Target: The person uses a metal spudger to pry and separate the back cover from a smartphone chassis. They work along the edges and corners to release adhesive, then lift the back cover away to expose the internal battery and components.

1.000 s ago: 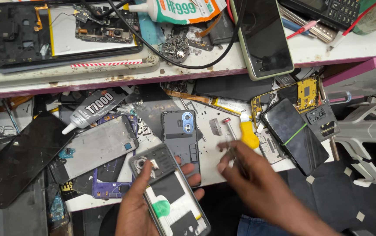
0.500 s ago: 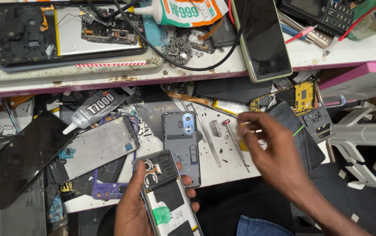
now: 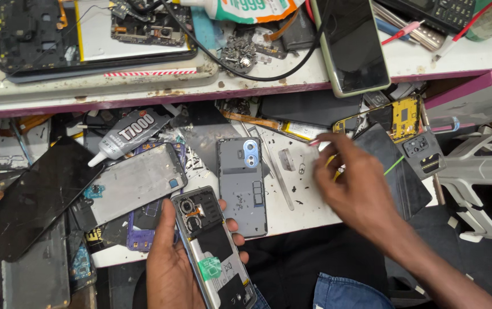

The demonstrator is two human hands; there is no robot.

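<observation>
My left hand [image 3: 168,269] holds an opened phone [image 3: 214,249] with its back removed, its camera end pointing away from me; dark inner parts and a green sticker show. My right hand [image 3: 357,186] reaches over the right side of the white work board [image 3: 303,206], its fingers curled around a yellow-handled screwdriver [image 3: 335,167] that is mostly hidden under them. A grey back cover [image 3: 242,186] with a blue camera ring lies flat on the board between my hands. A thin metal tool [image 3: 280,178] lies just right of the cover.
A glue tube [image 3: 128,134], a grey phone frame [image 3: 137,183] and a black screen panel [image 3: 28,197] lie at the left. A dark phone [image 3: 397,171] and a yellow-boarded phone [image 3: 404,117] sit at the right. The upper shelf [image 3: 143,94] carries an opened tablet [image 3: 86,31] and a dark-screened phone [image 3: 351,46].
My right hand has moved from beside the held phone up and to the right across the board with the screwdriver. My left hand has kept the opened phone, shifting it slightly.
</observation>
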